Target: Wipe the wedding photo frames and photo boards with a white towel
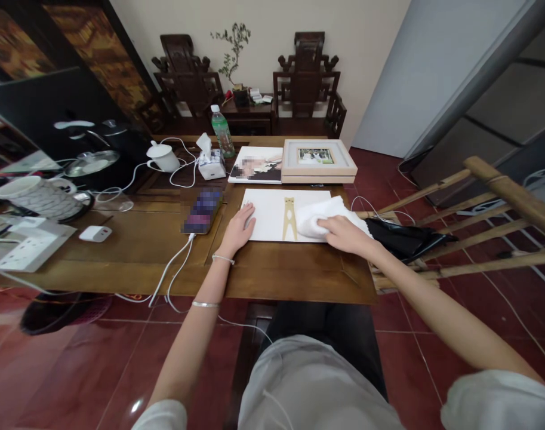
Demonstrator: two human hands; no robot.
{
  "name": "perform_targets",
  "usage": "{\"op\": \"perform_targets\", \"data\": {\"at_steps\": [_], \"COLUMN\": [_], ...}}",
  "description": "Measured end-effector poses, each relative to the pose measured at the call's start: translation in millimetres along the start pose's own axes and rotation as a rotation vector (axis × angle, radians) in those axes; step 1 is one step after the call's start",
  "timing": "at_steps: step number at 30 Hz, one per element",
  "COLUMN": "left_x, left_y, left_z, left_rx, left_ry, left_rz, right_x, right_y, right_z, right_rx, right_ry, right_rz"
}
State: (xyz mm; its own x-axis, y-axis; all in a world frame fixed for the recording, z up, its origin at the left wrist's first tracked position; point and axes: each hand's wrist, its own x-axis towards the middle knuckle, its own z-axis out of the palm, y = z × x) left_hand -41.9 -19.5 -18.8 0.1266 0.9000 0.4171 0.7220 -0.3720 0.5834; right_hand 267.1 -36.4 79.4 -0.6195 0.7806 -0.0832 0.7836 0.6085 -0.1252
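A flat white board (264, 216) lies on the wooden table, with a tan strip (289, 224) at its middle that has cat-like ears at the top and splits into two legs below. My left hand (240, 227) rests on the board's left edge, fingers stretched out and holding nothing. At the right part of the board, my right hand (344, 233) is closed on a white cloth (319, 215). The cloth covers the board's right end and hangs over that side. Some of my right fingers are hidden in its folds.
Behind the board lie a photo panel (256, 166) and stacked picture frames (344, 170). To the left are a phone (203, 210) on a cable, a tissue box (212, 164), a bottle (222, 132), a lidded cup (163, 156) and a power strip (28, 245). A bamboo chair (491, 176) stands right.
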Motion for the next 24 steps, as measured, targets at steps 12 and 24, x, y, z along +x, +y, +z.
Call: {"op": "perform_targets", "data": {"at_steps": [12,24], "left_x": [0,0], "left_y": [-1,-2], "left_z": [-0.2,0.2], "left_rx": [-0.01,-0.002], "left_ry": [0.0,-0.005], "left_rz": [-0.006,0.001], "right_x": [93,-32], "right_y": [41,-23], "right_z": [-5,26], "right_rx": [0.011,0.012], "right_ry": [0.167,0.121], "right_rz": [0.088,-0.118]}}
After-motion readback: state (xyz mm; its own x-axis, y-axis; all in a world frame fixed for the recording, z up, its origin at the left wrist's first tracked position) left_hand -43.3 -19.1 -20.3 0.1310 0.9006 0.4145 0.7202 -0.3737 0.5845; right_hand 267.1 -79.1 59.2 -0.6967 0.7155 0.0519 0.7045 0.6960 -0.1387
